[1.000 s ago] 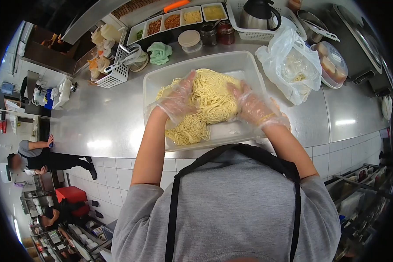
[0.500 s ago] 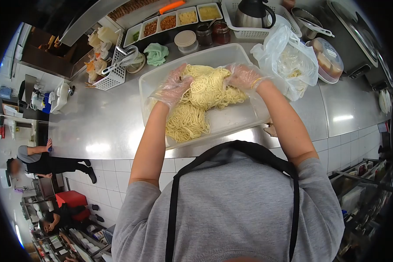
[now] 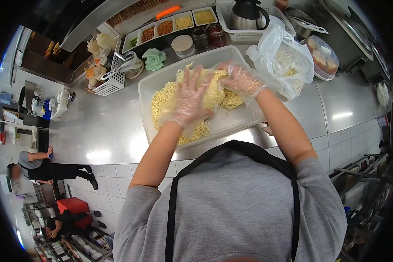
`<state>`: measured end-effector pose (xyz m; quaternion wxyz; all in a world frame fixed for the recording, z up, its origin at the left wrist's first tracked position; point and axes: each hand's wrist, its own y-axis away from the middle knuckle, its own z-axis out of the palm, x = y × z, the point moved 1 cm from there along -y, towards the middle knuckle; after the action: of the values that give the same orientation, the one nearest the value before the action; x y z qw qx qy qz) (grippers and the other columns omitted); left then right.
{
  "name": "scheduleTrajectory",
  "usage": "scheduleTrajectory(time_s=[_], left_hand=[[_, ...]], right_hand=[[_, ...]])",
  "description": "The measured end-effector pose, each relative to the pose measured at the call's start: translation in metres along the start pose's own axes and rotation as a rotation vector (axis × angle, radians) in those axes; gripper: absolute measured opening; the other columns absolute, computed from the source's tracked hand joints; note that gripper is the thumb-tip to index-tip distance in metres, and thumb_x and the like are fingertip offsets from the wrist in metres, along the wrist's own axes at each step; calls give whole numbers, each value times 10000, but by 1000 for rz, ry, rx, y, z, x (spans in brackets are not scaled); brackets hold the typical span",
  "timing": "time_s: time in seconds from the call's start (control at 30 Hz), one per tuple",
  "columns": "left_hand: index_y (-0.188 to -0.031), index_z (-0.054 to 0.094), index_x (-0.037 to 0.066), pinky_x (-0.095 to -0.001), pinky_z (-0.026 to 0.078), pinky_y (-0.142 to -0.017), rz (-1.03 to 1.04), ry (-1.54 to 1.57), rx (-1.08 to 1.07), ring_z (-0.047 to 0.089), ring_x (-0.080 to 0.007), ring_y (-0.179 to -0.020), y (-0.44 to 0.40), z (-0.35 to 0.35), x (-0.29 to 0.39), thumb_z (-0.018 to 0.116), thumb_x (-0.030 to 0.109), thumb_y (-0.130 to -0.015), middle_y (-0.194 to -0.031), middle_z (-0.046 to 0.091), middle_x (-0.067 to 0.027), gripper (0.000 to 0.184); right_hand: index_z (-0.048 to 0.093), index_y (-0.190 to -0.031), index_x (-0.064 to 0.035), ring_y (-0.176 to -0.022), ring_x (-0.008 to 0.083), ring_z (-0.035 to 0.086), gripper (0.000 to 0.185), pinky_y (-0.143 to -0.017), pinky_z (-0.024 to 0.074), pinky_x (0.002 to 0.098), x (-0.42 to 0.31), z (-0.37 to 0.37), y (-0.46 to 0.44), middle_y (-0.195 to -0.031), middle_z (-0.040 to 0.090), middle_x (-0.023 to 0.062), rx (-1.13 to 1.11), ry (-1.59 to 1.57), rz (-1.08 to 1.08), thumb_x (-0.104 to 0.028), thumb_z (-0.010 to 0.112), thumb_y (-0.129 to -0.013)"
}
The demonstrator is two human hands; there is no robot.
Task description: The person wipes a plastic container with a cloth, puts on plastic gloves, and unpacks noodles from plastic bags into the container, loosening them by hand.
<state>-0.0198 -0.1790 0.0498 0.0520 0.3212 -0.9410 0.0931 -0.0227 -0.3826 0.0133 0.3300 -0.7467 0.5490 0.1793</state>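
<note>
A pile of yellow noodles lies in a translucent plastic tub on the steel counter. My left hand, in a clear plastic glove, is spread flat over the middle of the pile with its fingers apart. At the pile's right side, my right hand wears the same kind of glove. Its fingers are curled in against a bunch of the noodles, and the fingertips are partly hidden. The left palm covers some of the noodles beneath it.
Beyond the tub stand a lidded round container, a green cloth and several topping trays. To the right are a plastic bag and a lidded box. A bottle basket stands left. Two people are at far left.
My left hand has moved right from the pile's left edge and spread open over its middle. The noodles now reach further left in the tub. My right hand stays at the right side.
</note>
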Motion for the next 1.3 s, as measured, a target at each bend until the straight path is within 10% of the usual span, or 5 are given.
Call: scheduleTrajectory(time_s=[0.4,0.7,0.93,1.13,1.3], left_hand=[[-1207,448,213,-357,423,-885,-208,216,129,469,-309,-1116,-16,-6,-25,760,171,-594,-1208,468,-140,689],[-1204,404,81,-280,404,-934,-219,1263,286,442,-181,-1122,-1,-27,-43,696,-79,-613,-1234,419,-80,678],[-1307,353,97,-342,343,-999,-95,830,-169,401,-239,-1184,6,-44,-8,755,111,-651,-1273,415,-124,770],[-1296,353,7,-316,304,-1020,-430,825,50,397,-261,-1197,-21,-15,-73,691,317,-720,-1306,403,-164,736],[-1279,365,-5,-331,367,-929,-639,555,-282,468,-243,-1099,-44,19,-87,528,576,-757,-1279,430,-165,797]], right_hand=[[454,-1177,-32,-978,218,529,485,-872,402,312,9,5,-7,-1066,557,118,114,-306,140,-189,648,-761],[471,-1180,-30,-1047,236,506,423,-894,390,327,-9,-9,-6,-1132,533,139,136,-345,168,-272,555,-844],[463,-1187,-34,-1064,208,490,375,-918,369,313,-5,-3,-9,-1138,532,110,61,-399,298,-250,504,-884],[502,-1135,-15,-999,310,554,510,-862,413,361,12,5,-9,-1071,579,180,29,-40,248,-421,530,-828],[467,-1162,25,-1000,338,553,672,-848,430,362,14,15,-19,-1079,568,218,-211,138,472,-504,566,-759]])
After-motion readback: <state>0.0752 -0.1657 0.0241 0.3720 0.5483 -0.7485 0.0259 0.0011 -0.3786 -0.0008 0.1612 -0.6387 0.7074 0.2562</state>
